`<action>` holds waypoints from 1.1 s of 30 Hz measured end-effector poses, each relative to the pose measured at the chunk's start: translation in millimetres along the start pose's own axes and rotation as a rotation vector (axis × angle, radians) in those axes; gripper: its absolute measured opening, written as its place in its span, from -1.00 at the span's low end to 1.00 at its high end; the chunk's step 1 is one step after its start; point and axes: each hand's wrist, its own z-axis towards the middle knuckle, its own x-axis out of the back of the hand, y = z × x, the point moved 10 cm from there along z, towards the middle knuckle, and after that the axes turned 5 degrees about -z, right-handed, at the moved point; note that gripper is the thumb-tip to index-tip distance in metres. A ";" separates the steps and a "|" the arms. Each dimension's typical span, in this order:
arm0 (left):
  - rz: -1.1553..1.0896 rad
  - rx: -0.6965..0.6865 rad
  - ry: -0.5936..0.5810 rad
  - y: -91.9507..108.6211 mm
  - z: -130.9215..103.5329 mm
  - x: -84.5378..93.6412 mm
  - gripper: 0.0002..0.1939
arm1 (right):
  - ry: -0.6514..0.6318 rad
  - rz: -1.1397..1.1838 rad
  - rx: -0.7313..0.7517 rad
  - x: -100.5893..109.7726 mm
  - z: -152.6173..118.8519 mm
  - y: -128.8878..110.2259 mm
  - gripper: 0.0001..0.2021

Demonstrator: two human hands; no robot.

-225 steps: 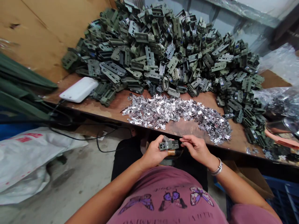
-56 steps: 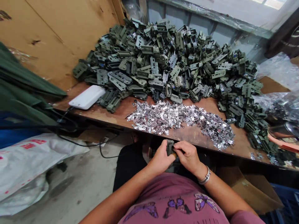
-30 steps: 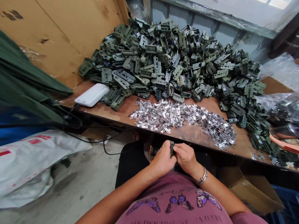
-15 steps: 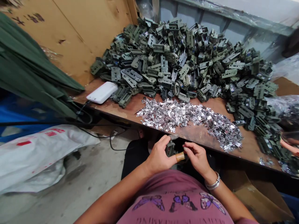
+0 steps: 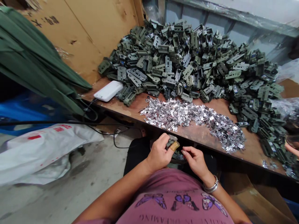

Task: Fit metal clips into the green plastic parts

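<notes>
My left hand (image 5: 160, 151) is closed around a dark green slotted housing (image 5: 171, 140), held just off the table's front edge. Tan tape (image 5: 174, 146) wraps the thumb, and the fingers cover much of the part. To its right, my right hand (image 5: 196, 160) has thumb and fingertips pinched together; whatever they hold is too small to make out. The two hands are apart. Lower down, between them, more green parts (image 5: 178, 155) show over my lap. Beyond the hands, small shiny metal clips (image 5: 177, 113) lie spread along the table.
A large heap of green housings (image 5: 163, 68) covers the back of the brown table (image 5: 133, 110). A white power bank (image 5: 108, 91) with a cable lies at left. Another person's hand (image 5: 291, 147) shows at the right edge. An open cardboard box (image 5: 257, 196) stands below right.
My left hand has tilted, bringing its thumb up against the housing. The green parts over my lap now show between the hands. My right hand stays pinched. The whole view has shifted slightly.
</notes>
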 end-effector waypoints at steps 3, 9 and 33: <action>0.015 0.058 -0.004 -7.0 -2.2 -1.1 -0.65 | -0.002 0.010 0.005 -0.2 -0.5 -0.1 -0.80; -0.067 0.109 -0.107 -14.3 -1.8 -6.9 -0.78 | 0.014 0.019 -0.047 2.0 -2.1 11.1 -0.80; -0.842 1.095 0.292 -228.3 -44.0 -71.1 -0.61 | 0.182 0.049 -0.233 38.6 -24.6 51.0 -0.64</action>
